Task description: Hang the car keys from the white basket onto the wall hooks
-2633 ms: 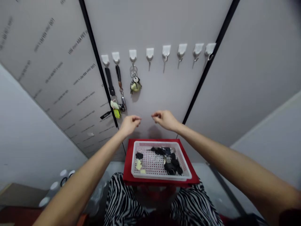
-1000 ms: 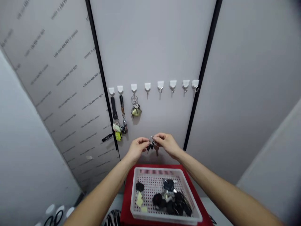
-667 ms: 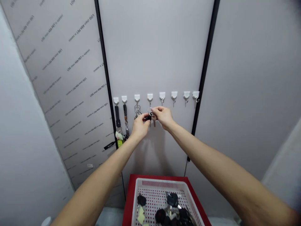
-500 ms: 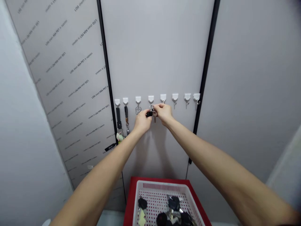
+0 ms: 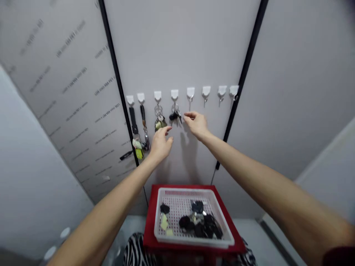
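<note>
Head view | your left hand and right hand released | black-headed keys hung, 12 o'clock | four loaded hooks, four bare hooks toward 2 o'clock | remaining keys in basket, 6 o'clock

A white basket is carried by a red tabletop. Most of the tabletop is covered by it, but red can be seen all around its edges. The basket's floor is dotted with small holes, and red can be seen through them too. A messy pile of keys with black tops is spread across the middle and right. At the left, a small dark clump and pale yellow pieces can be seen.
</note>
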A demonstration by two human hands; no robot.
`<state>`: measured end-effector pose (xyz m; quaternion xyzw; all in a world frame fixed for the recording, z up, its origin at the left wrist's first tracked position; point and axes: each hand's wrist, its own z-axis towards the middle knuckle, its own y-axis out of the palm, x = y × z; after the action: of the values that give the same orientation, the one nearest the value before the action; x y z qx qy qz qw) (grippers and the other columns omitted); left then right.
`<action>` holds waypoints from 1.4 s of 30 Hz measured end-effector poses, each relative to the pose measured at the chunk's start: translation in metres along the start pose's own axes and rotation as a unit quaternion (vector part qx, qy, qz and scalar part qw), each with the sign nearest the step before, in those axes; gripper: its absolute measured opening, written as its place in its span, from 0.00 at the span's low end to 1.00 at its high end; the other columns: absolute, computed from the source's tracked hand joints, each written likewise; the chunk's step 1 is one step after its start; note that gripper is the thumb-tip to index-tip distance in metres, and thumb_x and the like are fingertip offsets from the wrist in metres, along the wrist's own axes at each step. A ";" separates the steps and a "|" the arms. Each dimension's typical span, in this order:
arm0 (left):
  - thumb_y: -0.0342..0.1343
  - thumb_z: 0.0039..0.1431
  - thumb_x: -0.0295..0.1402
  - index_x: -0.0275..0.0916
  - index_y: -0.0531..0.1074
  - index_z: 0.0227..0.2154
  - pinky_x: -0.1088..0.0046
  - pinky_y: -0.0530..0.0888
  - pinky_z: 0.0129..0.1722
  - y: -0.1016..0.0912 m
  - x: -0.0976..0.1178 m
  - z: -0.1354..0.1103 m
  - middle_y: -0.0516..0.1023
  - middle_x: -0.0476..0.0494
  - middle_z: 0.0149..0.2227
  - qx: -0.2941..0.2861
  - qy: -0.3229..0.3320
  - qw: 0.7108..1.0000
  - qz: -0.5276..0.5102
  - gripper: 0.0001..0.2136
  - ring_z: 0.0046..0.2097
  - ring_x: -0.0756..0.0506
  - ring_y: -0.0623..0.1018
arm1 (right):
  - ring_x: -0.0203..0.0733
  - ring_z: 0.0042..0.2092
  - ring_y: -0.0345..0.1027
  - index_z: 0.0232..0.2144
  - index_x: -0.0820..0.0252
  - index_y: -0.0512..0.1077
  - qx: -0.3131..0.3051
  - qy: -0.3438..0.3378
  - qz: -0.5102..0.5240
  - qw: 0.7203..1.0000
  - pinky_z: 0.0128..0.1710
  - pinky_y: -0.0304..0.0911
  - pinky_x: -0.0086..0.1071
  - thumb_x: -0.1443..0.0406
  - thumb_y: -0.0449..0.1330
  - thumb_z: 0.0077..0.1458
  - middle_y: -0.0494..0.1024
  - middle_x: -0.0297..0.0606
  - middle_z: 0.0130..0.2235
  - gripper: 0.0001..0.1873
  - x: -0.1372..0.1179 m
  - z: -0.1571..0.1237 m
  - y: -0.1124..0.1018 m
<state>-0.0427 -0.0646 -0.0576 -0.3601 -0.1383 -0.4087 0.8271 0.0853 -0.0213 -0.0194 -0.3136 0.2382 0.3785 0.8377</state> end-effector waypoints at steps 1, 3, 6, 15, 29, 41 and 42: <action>0.45 0.42 0.25 0.36 0.61 0.38 0.74 0.63 0.39 0.007 -0.003 -0.016 0.66 0.45 0.38 -0.026 -0.002 1.000 -0.013 0.16 0.37 0.51 0.66 | 0.31 0.29 0.62 0.31 0.65 0.66 -0.025 -0.016 -0.027 0.999 0.31 0.57 0.26 0.66 0.50 0.39 0.71 0.37 0.30 0.13 0.010 -0.018 -0.005; 0.45 0.42 0.25 0.37 0.61 0.37 0.74 0.62 0.39 0.024 -0.011 -0.053 0.66 0.45 0.38 -0.102 -0.002 0.995 -0.023 0.15 0.37 0.51 0.66 | 0.31 0.29 0.62 0.30 0.65 0.67 -0.139 -0.034 -0.078 0.987 0.31 0.56 0.25 0.68 0.49 0.40 0.71 0.37 0.29 0.12 0.033 -0.063 -0.014; 0.46 0.42 0.26 0.37 0.62 0.37 0.73 0.60 0.42 0.052 -0.024 -0.110 0.66 0.45 0.39 -0.244 0.006 0.970 -0.005 0.15 0.41 0.49 0.64 | 0.33 0.27 0.62 0.25 0.63 0.68 -0.354 -0.032 -0.167 0.920 0.29 0.55 0.25 0.70 0.48 0.40 0.71 0.36 0.26 0.10 0.071 -0.135 -0.026; 0.45 0.43 0.34 0.37 0.64 0.32 0.71 0.62 0.36 0.105 -0.036 -0.177 0.68 0.42 0.34 -0.383 -0.065 0.918 0.077 0.11 0.38 0.45 0.66 | 0.40 0.37 0.60 0.30 0.59 0.66 -0.438 -0.037 -0.304 0.845 0.33 0.53 0.28 0.63 0.50 0.41 0.69 0.40 0.33 0.11 0.115 -0.209 -0.033; 0.49 0.41 0.29 0.35 0.59 0.39 0.75 0.63 0.36 0.098 -0.049 -0.145 0.66 0.42 0.39 -0.231 -0.194 0.935 -0.187 0.18 0.36 0.51 0.67 | 0.32 0.27 0.60 0.22 0.63 0.66 -0.295 0.062 -0.075 0.950 0.27 0.53 0.24 0.66 0.47 0.42 0.69 0.35 0.24 0.09 0.100 -0.175 -0.019; 0.51 0.37 0.26 0.33 0.64 0.29 0.77 0.63 0.30 0.077 -0.031 -0.096 0.68 0.49 0.27 -0.218 -0.163 0.903 -0.333 0.11 0.29 0.52 0.67 | 0.29 0.21 0.55 0.19 0.64 0.63 -0.235 0.093 0.054 0.966 0.23 0.53 0.25 0.64 0.48 0.41 0.63 0.31 0.18 0.08 0.055 -0.120 -0.032; 0.50 0.37 0.25 0.33 0.63 0.30 0.78 0.63 0.31 0.073 -0.027 -0.091 0.68 0.49 0.28 -0.210 -0.167 0.892 -0.364 0.12 0.30 0.53 0.67 | 0.29 0.21 0.55 0.19 0.64 0.63 -0.234 0.088 0.067 0.966 0.23 0.53 0.25 0.65 0.48 0.41 0.63 0.31 0.18 0.08 0.050 -0.114 -0.034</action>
<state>-0.0090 -0.0834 -0.1709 -0.5124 -0.3067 -0.6345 0.4907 0.1235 -0.0948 -0.1185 -0.5160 0.2364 0.4499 0.6895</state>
